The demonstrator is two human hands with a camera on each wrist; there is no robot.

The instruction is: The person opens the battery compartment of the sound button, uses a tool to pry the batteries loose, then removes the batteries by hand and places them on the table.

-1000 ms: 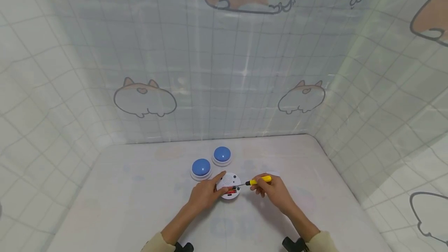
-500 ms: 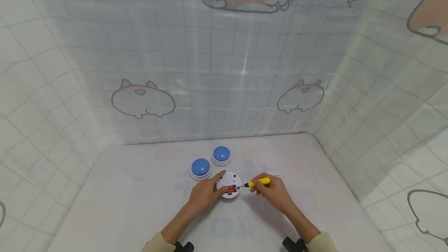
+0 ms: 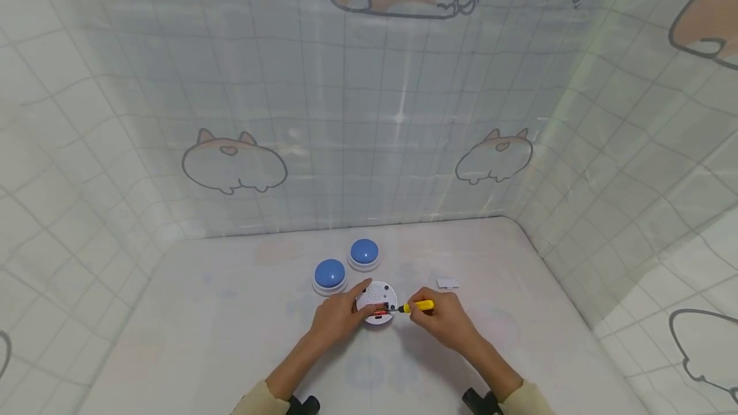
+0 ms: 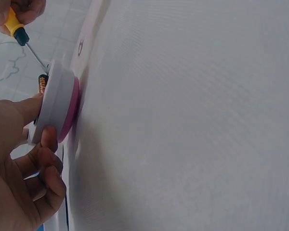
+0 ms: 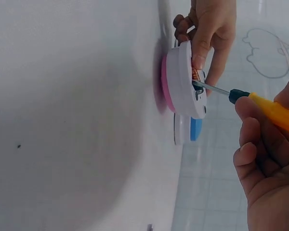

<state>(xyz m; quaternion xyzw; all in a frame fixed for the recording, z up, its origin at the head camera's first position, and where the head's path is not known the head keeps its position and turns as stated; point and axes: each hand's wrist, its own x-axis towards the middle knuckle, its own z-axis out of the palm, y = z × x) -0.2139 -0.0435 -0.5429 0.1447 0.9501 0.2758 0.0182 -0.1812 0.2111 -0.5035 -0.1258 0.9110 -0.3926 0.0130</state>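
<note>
A round white push button (image 3: 376,291) lies upside down on the table, its pink dome (image 4: 72,109) underneath. Red batteries (image 3: 380,310) show in its open compartment. My left hand (image 3: 339,317) grips the button's left side, thumb across the top by the batteries and fingers around the rim. In my right hand (image 3: 446,320) is a screwdriver (image 3: 421,305) with a yellow handle, pinched between thumb and fingers. Its metal shaft (image 5: 214,88) reaches into the compartment at the right end of a battery (image 5: 195,74). The exact tip contact is hard to make out.
Two push buttons with blue domes, a nearer one (image 3: 330,273) and a farther one (image 3: 364,251), stand upright behind my left hand. A small white flat piece (image 3: 448,283) lies beyond my right hand. Patterned curtain walls (image 3: 369,171) enclose the table.
My right hand has lowered slightly and brought the screwdriver handle to the left. The white flat piece behind it now shows more fully. My left hand keeps its hold on the push button.
</note>
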